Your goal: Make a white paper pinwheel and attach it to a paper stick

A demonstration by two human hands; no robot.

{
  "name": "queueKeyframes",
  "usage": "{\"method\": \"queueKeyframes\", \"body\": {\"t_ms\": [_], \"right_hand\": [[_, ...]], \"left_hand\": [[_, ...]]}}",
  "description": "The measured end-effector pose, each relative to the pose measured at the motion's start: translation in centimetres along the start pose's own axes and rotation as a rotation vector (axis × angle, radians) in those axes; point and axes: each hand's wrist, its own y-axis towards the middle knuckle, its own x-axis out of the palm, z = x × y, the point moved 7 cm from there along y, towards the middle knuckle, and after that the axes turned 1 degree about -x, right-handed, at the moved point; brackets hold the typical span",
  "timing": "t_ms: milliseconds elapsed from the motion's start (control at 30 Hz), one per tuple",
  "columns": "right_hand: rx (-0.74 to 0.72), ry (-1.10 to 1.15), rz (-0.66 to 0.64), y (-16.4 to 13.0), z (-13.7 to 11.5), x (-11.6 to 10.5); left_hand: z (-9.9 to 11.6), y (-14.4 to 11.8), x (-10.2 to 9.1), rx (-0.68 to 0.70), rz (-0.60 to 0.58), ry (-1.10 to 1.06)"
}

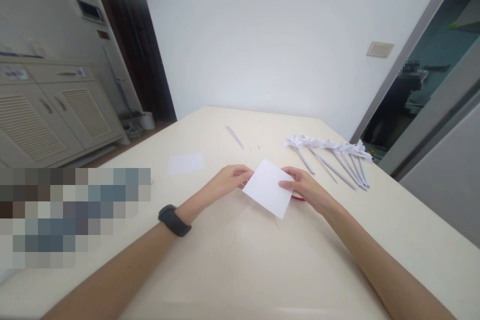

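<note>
A square white sheet of paper point(268, 189) is held up over the table, tilted with one corner toward me. My left hand point(236, 176) grips its left corner, fingers partly behind the sheet. At the right corner my right hand point(300, 185) pinches the paper, thumb on top and fingers underneath. Something red point(298, 198), mostly hidden, shows below my right hand; its kind I cannot make out. A dark band is on my left wrist.
Several white paper flowers point(322, 147) on rolled stems lie at the right back of the table point(225, 270). Thin white paper sticks point(234, 137) lie further back, near small scraps. More white paper point(185, 163) lies at the left. A wall stands behind; a person is beyond the doorway.
</note>
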Motion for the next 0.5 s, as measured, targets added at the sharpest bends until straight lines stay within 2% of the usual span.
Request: {"method": "queueKeyframes", "body": {"t_ms": [100, 267, 500], "right_hand": [[-0.003, -0.035, 0.015, 0.1, 0.1, -0.2], [-0.014, -0.086, 0.041, 0.0, -0.1, -0.5], [-0.066, 0.039, 0.081, 0.3, 0.0, -0.8]], "left_hand": [[0.0, -0.1, 0.3, -0.048, -0.013, -0.131], [-0.3, -0.2, 1.0, -0.090, -0.041, -0.199], [-0.1, 0.1, -1.0, 0.006, 0.219, -0.220]]}}
